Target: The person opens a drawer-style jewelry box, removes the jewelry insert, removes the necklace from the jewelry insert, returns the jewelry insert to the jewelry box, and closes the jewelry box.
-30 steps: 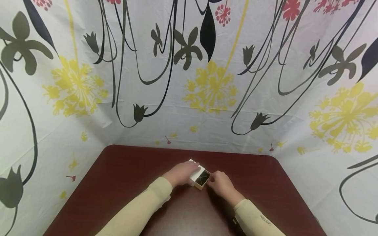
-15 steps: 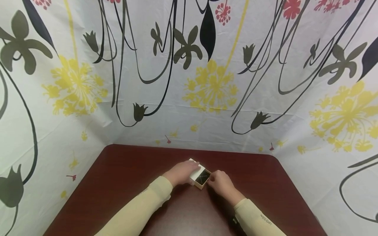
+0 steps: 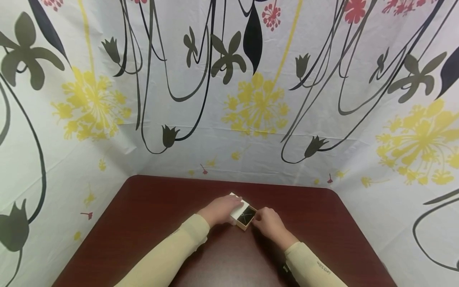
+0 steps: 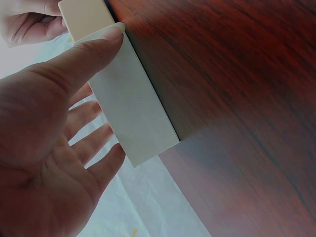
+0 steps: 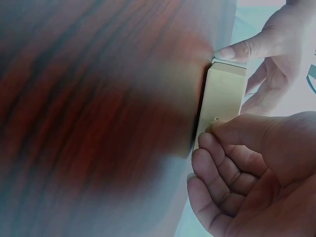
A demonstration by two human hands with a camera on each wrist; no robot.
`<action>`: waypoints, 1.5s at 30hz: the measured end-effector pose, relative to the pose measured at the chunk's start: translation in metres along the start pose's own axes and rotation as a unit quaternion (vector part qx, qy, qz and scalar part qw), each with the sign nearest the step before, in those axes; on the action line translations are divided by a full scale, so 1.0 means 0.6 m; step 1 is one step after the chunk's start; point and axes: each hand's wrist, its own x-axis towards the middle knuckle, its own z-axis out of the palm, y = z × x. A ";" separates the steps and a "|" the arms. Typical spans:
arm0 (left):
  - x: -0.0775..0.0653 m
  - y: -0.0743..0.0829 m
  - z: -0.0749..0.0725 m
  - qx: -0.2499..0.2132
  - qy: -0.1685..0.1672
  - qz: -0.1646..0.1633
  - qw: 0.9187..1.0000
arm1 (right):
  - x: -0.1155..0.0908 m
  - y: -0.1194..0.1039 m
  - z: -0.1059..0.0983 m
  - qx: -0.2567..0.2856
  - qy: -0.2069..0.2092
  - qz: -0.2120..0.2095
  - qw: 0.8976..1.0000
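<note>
A small drawer-style box stands on the table, its white sleeve (image 3: 241, 209) partly slid off a tan drawer (image 3: 241, 226). The drawer has a dark lining (image 3: 246, 215) with thin pale lines across it, perhaps a fine chain; too small to tell. My left hand (image 3: 220, 210) grips the sleeve, thumb along one side and fingers on the other, as the left wrist view shows. At the drawer's end is my right hand (image 3: 268, 224). In the right wrist view its thumb and index finger pinch at the drawer's end face (image 5: 224, 94), near a small hole; what lies between the fingertips is hidden.
The dark red wooden table (image 3: 165, 199) has rounded far corners. White cloth (image 3: 201, 115) with a printed flower pattern hangs behind it and on both sides. A small dark object (image 3: 285, 268) shows beside the right sleeve's cuff.
</note>
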 end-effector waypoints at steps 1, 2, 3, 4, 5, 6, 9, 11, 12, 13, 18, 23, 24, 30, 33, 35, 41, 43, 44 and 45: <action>0.000 0.000 0.000 0.000 0.000 0.000 1.000 | 0.000 0.001 0.000 0.000 0.000 0.001 1.000; 0.000 0.000 0.000 0.000 0.000 0.000 1.000 | 0.000 0.001 0.000 0.002 0.000 0.001 1.000; 0.000 0.000 -0.001 0.000 -0.001 0.000 1.000 | 0.000 0.001 0.000 0.001 0.001 -0.003 1.000; 0.001 0.000 -0.001 0.000 -0.001 -0.001 1.000 | 0.000 0.001 0.000 0.002 0.001 -0.003 1.000; 0.001 -0.001 -0.001 0.000 -0.002 -0.002 1.000 | 0.000 0.001 0.000 0.002 0.002 -0.004 1.000; 0.001 -0.001 -0.002 0.001 -0.001 -0.003 1.000 | 0.000 0.001 0.000 0.001 0.003 -0.004 1.000; 0.002 0.000 -0.003 0.000 -0.002 -0.004 1.000 | 0.000 0.001 0.000 0.002 0.004 -0.006 1.000; 0.002 0.000 -0.004 -0.002 0.000 -0.003 1.000 | 0.000 0.001 0.000 0.004 0.002 -0.003 1.000; 0.001 0.001 -0.004 -0.004 0.001 -0.002 1.000 | 0.000 0.001 0.000 0.004 0.001 -0.002 1.000; 0.001 0.001 -0.004 -0.005 0.000 -0.002 1.000 | 0.000 0.002 0.000 0.004 0.000 -0.001 1.000; 0.000 0.003 -0.005 -0.009 0.004 0.001 1.000 | -0.001 0.004 0.001 0.003 -0.003 0.005 1.000; -0.001 0.003 -0.005 -0.009 0.004 0.001 1.000 | -0.002 0.004 0.002 0.004 -0.003 0.004 1.000; -0.001 0.003 -0.006 -0.009 0.003 0.001 1.000 | -0.002 0.005 0.002 0.004 -0.003 0.004 1.000; -0.001 0.004 -0.007 -0.006 0.005 0.006 1.000 | -0.002 0.007 0.003 0.000 -0.003 0.005 1.000; 0.000 0.004 -0.006 -0.001 0.005 0.005 1.000 | -0.003 0.008 0.003 -0.001 -0.001 0.003 1.000; 0.000 0.004 -0.006 -0.001 0.004 0.004 1.000 | -0.003 0.008 0.003 0.000 -0.001 0.003 1.000; 0.001 0.004 -0.005 -0.006 0.001 0.001 1.000 | -0.005 0.008 0.002 0.003 -0.003 0.005 1.000; 0.000 0.004 -0.005 -0.005 0.000 0.001 1.000 | -0.005 0.008 0.001 0.004 -0.004 0.005 1.000; 0.000 0.004 -0.005 -0.003 0.001 0.001 1.000 | -0.004 0.008 0.001 0.004 -0.003 0.003 1.000; 0.000 0.004 -0.005 -0.001 0.002 0.001 1.000 | -0.004 0.008 0.001 0.003 -0.002 0.002 1.000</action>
